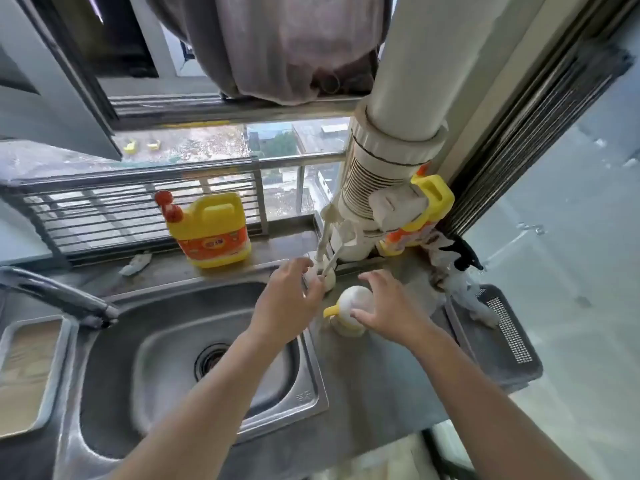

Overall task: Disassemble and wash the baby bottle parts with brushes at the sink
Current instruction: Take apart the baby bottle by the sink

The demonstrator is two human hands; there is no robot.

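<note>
Baby bottle point(352, 298): one, under spread right grip point(388, 306). Brushes point(321, 241): two, at left grip point(291, 292), closure unclear. Detergent jugs point(211, 230): two.

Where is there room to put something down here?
The bare grey counter in front of the white, yellow-collared baby bottle, and the steel sink basin. It's crowded at the back by the white brushes and big white pipe.

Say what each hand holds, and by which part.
Right hand holds nothing yet, fingers spread over the domed bottle cap. Left hand touches the brush stand; grip cannot be told.
</note>
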